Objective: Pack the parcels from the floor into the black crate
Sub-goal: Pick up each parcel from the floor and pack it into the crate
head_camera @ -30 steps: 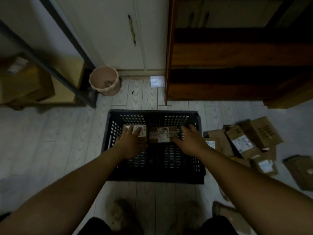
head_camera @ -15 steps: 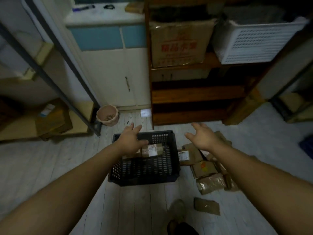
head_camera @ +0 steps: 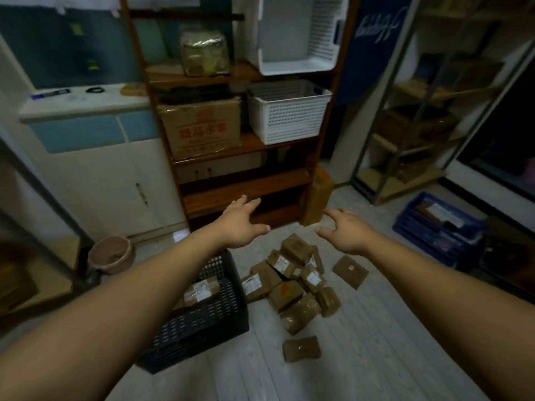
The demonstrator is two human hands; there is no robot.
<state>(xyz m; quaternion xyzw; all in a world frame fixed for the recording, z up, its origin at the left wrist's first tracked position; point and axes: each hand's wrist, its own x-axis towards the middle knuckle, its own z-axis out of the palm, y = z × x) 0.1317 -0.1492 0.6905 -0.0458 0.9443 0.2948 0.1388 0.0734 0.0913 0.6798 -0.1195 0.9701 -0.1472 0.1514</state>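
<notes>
The black crate stands on the floor at the lower left, with brown parcels lying inside it. A heap of several brown parcels lies on the floor just right of the crate. One flat parcel lies apart to the right and another nearer to me. My left hand and my right hand are both held out in the air above and beyond the heap, fingers spread, holding nothing.
A wooden shelf unit with a cardboard box and white baskets stands ahead. A pink bucket sits left of the crate, and a blue crate at the right. A tall box leans by the shelf.
Both hands left the parcels in the crate and rose, open. The view lifted and swung right, so the crate now sits at lower left and the parcel heap is central.
</notes>
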